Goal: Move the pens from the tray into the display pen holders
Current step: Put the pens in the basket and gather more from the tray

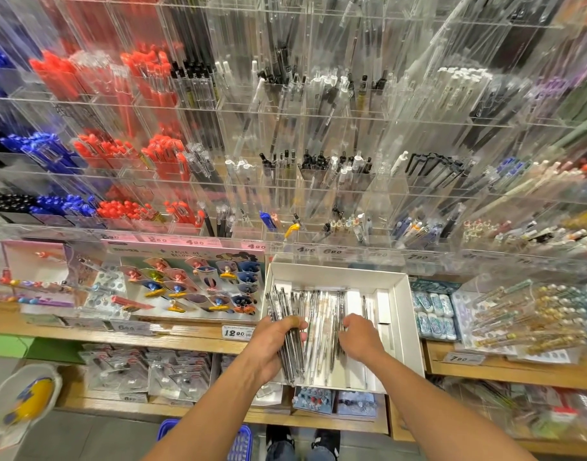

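Note:
A white cardboard tray (405,294) sits on the wooden shelf, with several clear and dark pens (322,314) lying lengthwise in it. My left hand (272,344) grips a bundle of clear pens (278,304) at the tray's left side. My right hand (360,339) reaches into the tray's middle with curled fingers on the loose pens; whether it holds any I cannot tell. Above the tray rise tiers of clear acrylic pen holders (318,181) filled with red, blue, black and white pens.
Price tags (234,332) line the shelf edges. A display of novelty clips (192,281) stands left of the tray, erasers (433,309) and decorated pens (524,317) to its right. Packaged goods fill the lower shelf. A blue basket (239,442) sits by my feet.

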